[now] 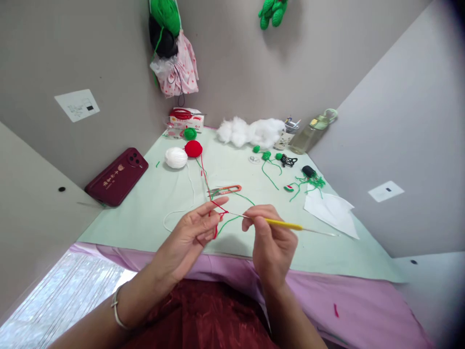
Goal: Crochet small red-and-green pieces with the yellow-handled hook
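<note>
Red yarn [205,177] runs from a red ball [193,149] down to my left hand [198,224], where it passes over the raised index finger. Thumb and fingers of that hand pinch a small red loop of yarn. My right hand [273,237] is closed around the yellow handle of a crochet hook [283,224]. The hook's thin metal tip points left and meets the red yarn just in front of the left fingers. Beyond the hands lie orange-handled thread snips [230,189] and a loose green strand [232,220].
A white yarn ball [176,157] and green ball [190,134] stand at back left, near a dark red phone [121,177]. White stuffing [250,132], a bottle [310,135] and small green crocheted pieces [267,155] sit farther back. White sheets [329,211] lie right.
</note>
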`<action>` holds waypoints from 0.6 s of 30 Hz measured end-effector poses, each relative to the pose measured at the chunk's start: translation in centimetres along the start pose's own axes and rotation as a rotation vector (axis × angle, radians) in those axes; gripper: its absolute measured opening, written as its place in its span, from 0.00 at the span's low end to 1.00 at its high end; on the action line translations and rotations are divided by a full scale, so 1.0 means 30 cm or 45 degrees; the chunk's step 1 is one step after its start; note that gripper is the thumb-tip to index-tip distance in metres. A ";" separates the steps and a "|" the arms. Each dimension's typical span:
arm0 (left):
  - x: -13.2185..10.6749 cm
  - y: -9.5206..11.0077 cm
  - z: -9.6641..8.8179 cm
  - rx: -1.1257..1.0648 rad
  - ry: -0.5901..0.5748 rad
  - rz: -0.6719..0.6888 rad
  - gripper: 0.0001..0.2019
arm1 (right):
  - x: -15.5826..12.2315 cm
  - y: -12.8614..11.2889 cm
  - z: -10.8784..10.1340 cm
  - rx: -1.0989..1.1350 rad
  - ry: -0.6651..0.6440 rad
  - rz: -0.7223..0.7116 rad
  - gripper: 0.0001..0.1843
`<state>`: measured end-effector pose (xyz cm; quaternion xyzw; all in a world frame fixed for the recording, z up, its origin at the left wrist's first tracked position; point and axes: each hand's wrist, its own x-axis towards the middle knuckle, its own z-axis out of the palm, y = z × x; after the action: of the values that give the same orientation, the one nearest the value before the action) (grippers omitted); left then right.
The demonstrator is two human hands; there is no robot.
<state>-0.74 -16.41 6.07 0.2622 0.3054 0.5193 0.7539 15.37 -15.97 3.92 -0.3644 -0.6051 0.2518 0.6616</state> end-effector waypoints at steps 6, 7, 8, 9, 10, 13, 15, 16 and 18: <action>-0.010 -0.012 0.006 0.248 0.079 0.199 0.25 | 0.000 -0.009 0.020 -0.128 -0.153 -0.116 0.11; -0.012 -0.018 0.008 0.252 0.077 0.199 0.27 | -0.009 -0.006 0.027 -0.261 -0.135 -0.250 0.13; -0.013 -0.021 0.010 0.239 0.074 0.175 0.27 | -0.018 -0.003 0.032 -0.360 -0.103 -0.370 0.17; -0.013 -0.023 0.010 0.213 0.069 0.132 0.27 | -0.024 -0.002 0.035 -0.405 -0.067 -0.443 0.20; -0.012 -0.022 0.010 0.177 0.060 0.082 0.26 | -0.027 -0.002 0.035 -0.398 -0.042 -0.454 0.21; -0.011 -0.010 0.008 0.100 0.026 -0.020 0.24 | -0.017 -0.012 0.022 -0.164 -0.049 -0.215 0.16; -0.012 0.001 0.008 0.106 0.026 -0.012 0.22 | -0.002 -0.018 0.009 0.071 -0.109 0.002 0.11; -0.013 0.005 0.008 0.120 0.031 -0.003 0.21 | 0.004 -0.021 0.002 0.181 -0.131 0.100 0.09; -0.016 0.013 0.007 0.165 0.046 0.020 0.19 | 0.012 -0.025 -0.008 0.333 -0.156 0.262 0.10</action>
<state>-0.93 -16.75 6.58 0.3034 0.3498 0.5090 0.7256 15.56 -16.20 4.74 -0.3190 -0.5658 0.4166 0.6360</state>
